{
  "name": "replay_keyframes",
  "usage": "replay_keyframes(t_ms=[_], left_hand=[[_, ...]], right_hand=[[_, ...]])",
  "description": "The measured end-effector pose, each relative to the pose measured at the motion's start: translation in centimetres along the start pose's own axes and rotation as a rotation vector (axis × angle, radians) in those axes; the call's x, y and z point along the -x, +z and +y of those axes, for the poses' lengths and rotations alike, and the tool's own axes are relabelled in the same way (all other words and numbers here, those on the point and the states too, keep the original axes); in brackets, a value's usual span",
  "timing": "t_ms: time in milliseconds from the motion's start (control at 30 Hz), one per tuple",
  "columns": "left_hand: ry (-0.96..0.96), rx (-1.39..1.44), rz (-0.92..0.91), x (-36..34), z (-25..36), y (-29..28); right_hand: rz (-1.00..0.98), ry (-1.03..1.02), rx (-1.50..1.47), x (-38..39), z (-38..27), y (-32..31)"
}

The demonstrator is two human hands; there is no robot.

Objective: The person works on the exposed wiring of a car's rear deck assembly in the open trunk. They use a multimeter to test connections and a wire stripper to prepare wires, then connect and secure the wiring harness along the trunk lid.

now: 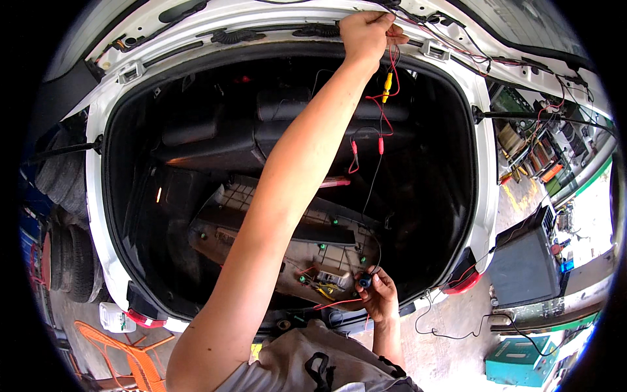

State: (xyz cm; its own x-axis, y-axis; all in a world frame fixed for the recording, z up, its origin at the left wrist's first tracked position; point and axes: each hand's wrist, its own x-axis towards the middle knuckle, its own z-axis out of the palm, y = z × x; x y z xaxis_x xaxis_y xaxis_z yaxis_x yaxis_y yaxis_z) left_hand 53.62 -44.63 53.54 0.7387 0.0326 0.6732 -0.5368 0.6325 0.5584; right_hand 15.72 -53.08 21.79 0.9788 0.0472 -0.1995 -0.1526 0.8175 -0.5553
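My left arm reaches up across the open car boot. Its hand [366, 36] is closed at the raised tailgate's edge, pinching thin red and black wires [394, 55] between its fingertips. A yellow connector [387, 87] and red-sleeved connectors [381, 145] hang below on these wires. A thin black cable [372, 189] runs down from them. Lower right, my right hand [381, 295] grips a small dark-blue and black round piece [365, 281] at the cable's lower end. Nearby, a grey box-like part with yellow wires [333, 276] rests on a loose trim panel [238, 196].
A wiring bundle [516, 62] runs along the tailgate at upper right. Support struts [62, 153] flank the boot. Stacked tyres [68, 261] and an orange frame [140, 362] stand left. At right are a grey cabinet [526, 261] and a teal box [519, 362].
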Motion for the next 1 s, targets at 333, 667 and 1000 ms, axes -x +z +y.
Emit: replay_keyframes(t_ms=[333,667,1000], left_hand=[[-0.041,0.016,0.079,-0.2,1.4,1.1],[-0.037,-0.009,0.08,-0.6,1.3,1.6],[-0.062,0.036,0.12,-0.4,1.5,2.0]], right_hand=[[0.067,-0.004,0.032,0.2,0.0,0.5],[0.027,0.005,0.06,-0.1,0.5,-1.2],[0.053,0.041,0.091,0.5,0.9,-1.3]])
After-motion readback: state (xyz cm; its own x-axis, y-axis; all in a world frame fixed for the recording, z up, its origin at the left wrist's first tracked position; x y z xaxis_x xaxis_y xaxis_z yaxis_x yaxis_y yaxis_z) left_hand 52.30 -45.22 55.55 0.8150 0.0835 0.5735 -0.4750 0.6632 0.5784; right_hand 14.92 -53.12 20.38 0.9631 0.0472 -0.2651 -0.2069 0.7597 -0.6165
